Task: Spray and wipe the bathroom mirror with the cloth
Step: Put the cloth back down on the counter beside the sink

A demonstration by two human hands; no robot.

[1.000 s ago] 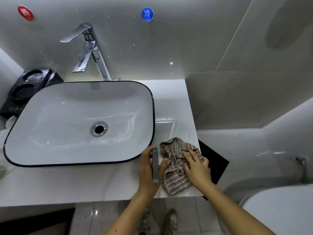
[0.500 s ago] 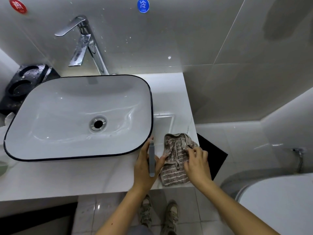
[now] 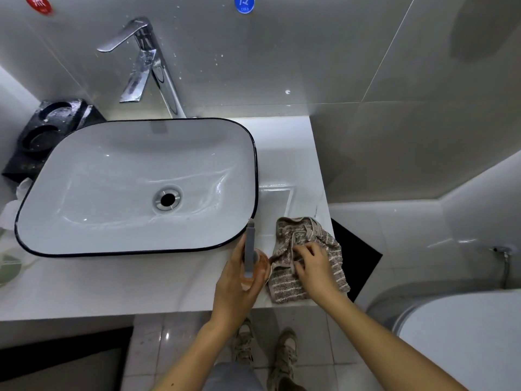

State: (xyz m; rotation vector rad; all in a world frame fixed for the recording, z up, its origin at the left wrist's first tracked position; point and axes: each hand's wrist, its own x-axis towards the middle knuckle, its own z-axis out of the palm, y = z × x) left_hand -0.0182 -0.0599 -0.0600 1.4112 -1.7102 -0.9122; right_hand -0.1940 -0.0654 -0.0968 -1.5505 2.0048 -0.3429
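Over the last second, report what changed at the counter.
The right hand, fingers earlier spread flat on the striped cloth, has curled them into its folds and grips it. The spray bottle in the left hand now shows its amber body beneath the grey head, so it seems slightly tilted. Unchanged: the left hand's grip on the bottle, the cloth lying on the countertop beside the sink.
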